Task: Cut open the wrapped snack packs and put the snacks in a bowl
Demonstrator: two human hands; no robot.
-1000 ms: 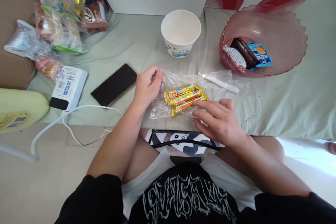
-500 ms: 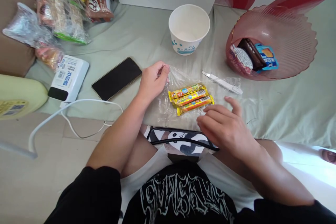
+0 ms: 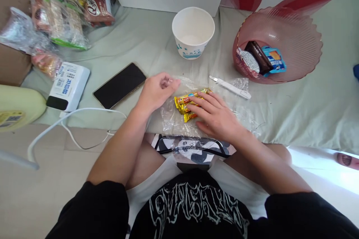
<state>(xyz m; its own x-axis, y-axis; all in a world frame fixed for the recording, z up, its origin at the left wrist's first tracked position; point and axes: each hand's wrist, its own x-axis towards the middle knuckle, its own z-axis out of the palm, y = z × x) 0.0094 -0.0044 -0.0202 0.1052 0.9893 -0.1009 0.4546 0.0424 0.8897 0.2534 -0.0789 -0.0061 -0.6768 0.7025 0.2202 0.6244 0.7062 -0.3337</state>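
Three yellow snack sticks point(image 3: 183, 104) lie inside a clear plastic bag point(image 3: 174, 117) on the pale green cloth in front of me. My left hand point(image 3: 155, 91) pinches the bag's upper left edge. My right hand point(image 3: 214, 114) lies flat on top of the sticks with its fingers spread, pressing them through the plastic and hiding their right ends.
A white paper cup point(image 3: 193, 33) stands behind the bag. A white plastic knife point(image 3: 230, 87) lies to the right, near a pink ribbed bowl point(image 3: 294, 41) with wrapped snacks. A black phone point(image 3: 120, 85), a white charger box point(image 3: 67, 86) and bagged snacks point(image 3: 61, 18) sit on the left.
My right hand moved from beside the bag onto the yellow sticks and now covers them. My left hand lowered the bag edge it holds. The view shifted slightly.
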